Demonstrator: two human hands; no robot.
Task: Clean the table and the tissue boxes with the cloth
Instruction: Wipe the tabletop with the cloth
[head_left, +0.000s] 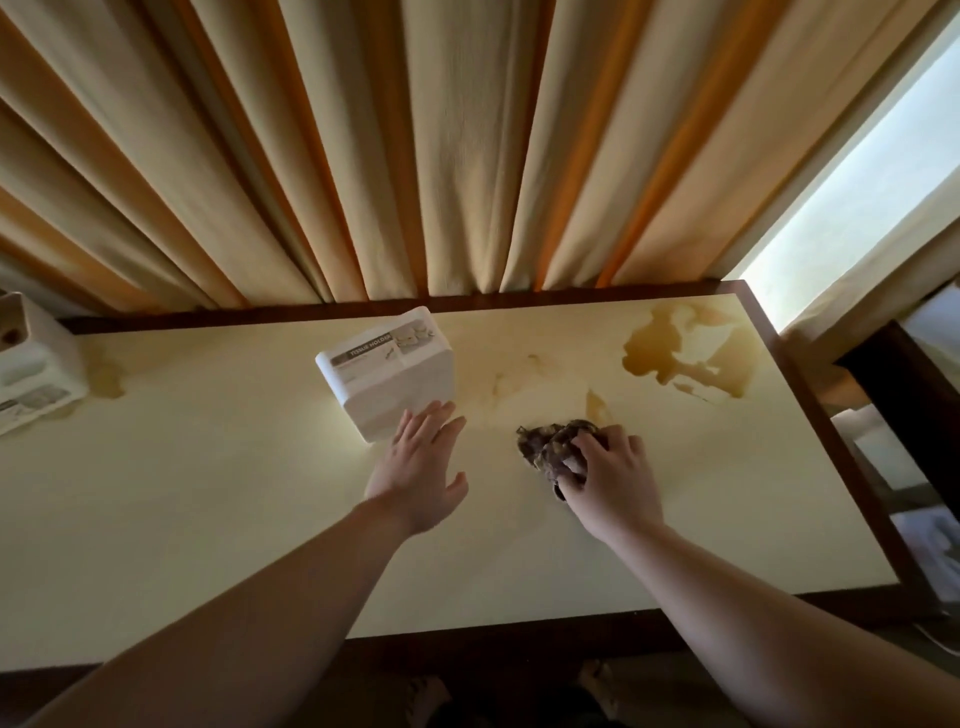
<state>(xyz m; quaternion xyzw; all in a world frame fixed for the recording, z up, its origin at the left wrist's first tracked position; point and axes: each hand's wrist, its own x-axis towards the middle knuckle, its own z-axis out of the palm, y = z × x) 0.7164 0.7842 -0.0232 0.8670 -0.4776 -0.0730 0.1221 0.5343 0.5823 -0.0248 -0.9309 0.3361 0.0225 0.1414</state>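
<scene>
Gripping cloth (553, 447): right hand (613, 475) | left hand (421, 470) touching tissue box (387, 371)

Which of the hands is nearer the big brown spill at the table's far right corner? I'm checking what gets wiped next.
Right. The right hand, gripping the crumpled dark cloth, sits just below the big brown spill. The left hand is farther left, touching the white tissue box.

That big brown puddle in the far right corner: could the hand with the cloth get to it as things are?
Probably yes. The right hand grips the cloth just short of the puddle, and only bare table lies between.
</scene>
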